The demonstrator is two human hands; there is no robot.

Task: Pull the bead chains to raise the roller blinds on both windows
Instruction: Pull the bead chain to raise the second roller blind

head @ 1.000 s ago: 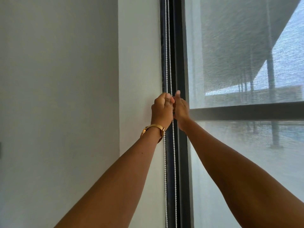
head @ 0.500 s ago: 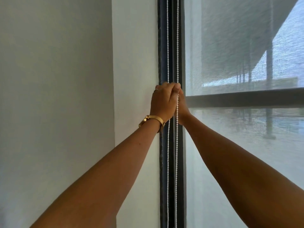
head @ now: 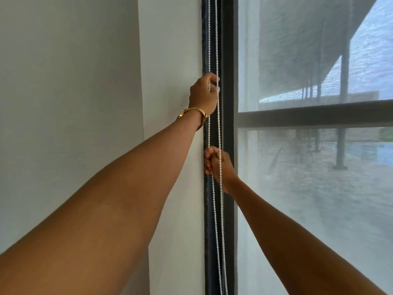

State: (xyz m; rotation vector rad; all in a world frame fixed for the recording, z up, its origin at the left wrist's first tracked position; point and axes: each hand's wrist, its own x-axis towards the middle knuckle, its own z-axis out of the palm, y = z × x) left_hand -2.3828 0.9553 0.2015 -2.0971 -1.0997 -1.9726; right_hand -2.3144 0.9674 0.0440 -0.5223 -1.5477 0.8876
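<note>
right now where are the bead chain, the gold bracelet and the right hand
bead chain (head: 210, 35), head view, on the left strand above the upper hand
gold bracelet (head: 196, 109), head view, on the band across the left wrist
right hand (head: 219, 165), head view, on the back of the fist closed on the chain

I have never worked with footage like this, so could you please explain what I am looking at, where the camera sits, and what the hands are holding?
There is no machine here: a person wears one wide-angle camera on the head, looking forward and down along both bare arms. The left hand, with a gold bracelet at the wrist, is closed around the white bead chain higher up. The right hand grips the same looped chain lower down. The chain hangs along the dark window frame, beside a pale wall. A see-through roller blind covers the glass, with a building faintly visible behind it.
</note>
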